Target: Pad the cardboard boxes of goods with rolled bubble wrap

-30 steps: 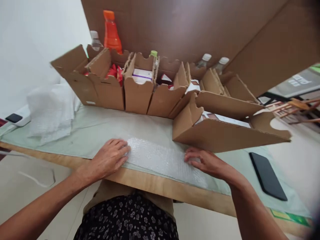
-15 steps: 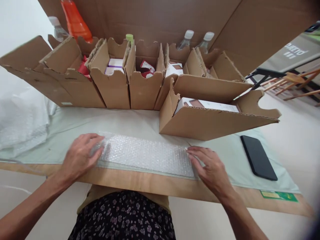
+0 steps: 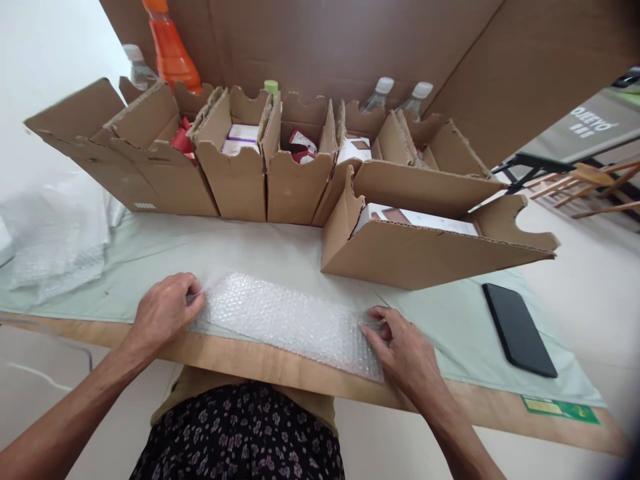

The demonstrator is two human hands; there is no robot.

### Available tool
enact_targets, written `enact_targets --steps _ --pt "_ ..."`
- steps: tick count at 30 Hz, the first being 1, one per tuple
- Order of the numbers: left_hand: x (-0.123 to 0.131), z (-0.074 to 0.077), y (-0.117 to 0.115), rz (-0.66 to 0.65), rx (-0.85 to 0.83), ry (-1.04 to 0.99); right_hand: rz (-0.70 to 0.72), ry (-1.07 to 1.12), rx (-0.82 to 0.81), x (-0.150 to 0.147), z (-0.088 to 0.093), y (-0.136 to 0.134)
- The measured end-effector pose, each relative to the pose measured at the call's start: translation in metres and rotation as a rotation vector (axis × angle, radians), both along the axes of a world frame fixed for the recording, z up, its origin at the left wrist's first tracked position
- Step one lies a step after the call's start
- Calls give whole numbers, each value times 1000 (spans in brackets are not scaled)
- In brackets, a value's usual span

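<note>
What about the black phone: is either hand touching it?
No, the black phone lies on the pale green cloth, while the left hand and right hand touch the bubble wrap.

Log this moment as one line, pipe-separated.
left hand: at left end of bubble wrap | right hand: at its right end | bubble wrap: spread on table | phone: at right

The strip of bubble wrap (image 3: 285,320) was clear and colourless, its rows of small bubbles catching a whitish shine. It lay nearly flat, long and narrow, its length running at a slight slant to the front edge of the counter (image 3: 225,355). The left end sat back from that edge; the right end came closer, well apart from the front right corner.
</note>
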State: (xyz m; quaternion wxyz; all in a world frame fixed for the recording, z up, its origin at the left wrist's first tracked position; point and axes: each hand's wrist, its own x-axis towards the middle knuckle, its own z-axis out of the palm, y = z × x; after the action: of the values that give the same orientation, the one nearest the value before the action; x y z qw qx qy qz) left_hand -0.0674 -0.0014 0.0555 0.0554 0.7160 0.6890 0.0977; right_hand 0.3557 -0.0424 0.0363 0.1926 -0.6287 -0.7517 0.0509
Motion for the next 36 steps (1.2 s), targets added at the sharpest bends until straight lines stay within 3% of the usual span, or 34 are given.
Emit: enact_targets --steps 3,6,8,11,13,15,17,20,23,26,29,31,34,36 --pt "-4 7 5 26 -11 -23 -39 41 -166 0 8 -8" --pt "2 18 25 22 85 -57 32 201 -307 -16 20 -29" --pt "19 29 50 -55 240 -69 102 375 -371 -38 25 -50" --pt "61 41 94 -300 420 -78 136 566 -426 -78 20 -81" --pt "87 43 116 -354 419 -74 122 595 -419 -94 10 -97" --pt "99 37 121 -384 396 -70 86 555 -304 -94 2 -109" --pt "93 26 101 -435 388 -95 44 448 -109 -82 -4 -118" --pt "65 13 33 -640 364 -212 108 176 103 -59 -10 -124" --pt "41 4 -45 -853 104 -250 272 -57 149 -57 -15 -118" --pt "35 -3 -97 -961 -1 -171 418 -57 164 -75 -17 -100" --pt "44 -11 -112 -961 116 -189 446 144 212 -93 -11 -83" --pt "54 -13 -109 -879 217 -301 397 310 203 -100 -6 -75" --pt "71 -11 -100 -625 273 -546 250 462 85 -106 -2 -66" --pt "81 -9 -94 -448 252 -585 130 488 47 -108 -2 -61"
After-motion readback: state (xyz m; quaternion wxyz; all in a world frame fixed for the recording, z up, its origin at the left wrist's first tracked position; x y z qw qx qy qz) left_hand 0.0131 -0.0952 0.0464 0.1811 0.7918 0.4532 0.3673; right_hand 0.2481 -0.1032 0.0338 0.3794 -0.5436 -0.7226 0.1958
